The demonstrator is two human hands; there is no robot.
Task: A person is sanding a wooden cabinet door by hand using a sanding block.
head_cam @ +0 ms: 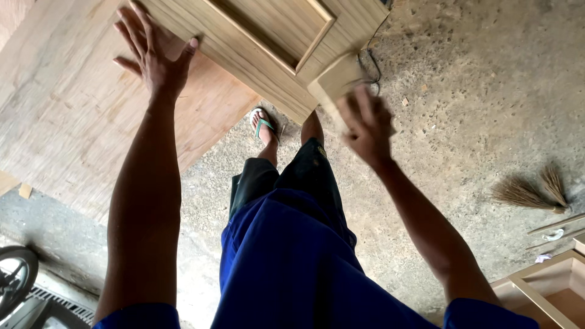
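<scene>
left hand (152, 52) spread flat on 1 wooden door panel (268, 42), right hand (365, 125) clamped on 1 sanding block (335, 82), 1 broom (530, 192) on floor (475, 91)

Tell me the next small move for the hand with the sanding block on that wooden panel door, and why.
Probably another stroke of the tan rectangular sanding block along the lower frame edge of the pale wooden panel door. The right hand is blurred and grips the block at that edge, while the left hand lies flat with fingers spread on the door's frame, steadying it.
</scene>
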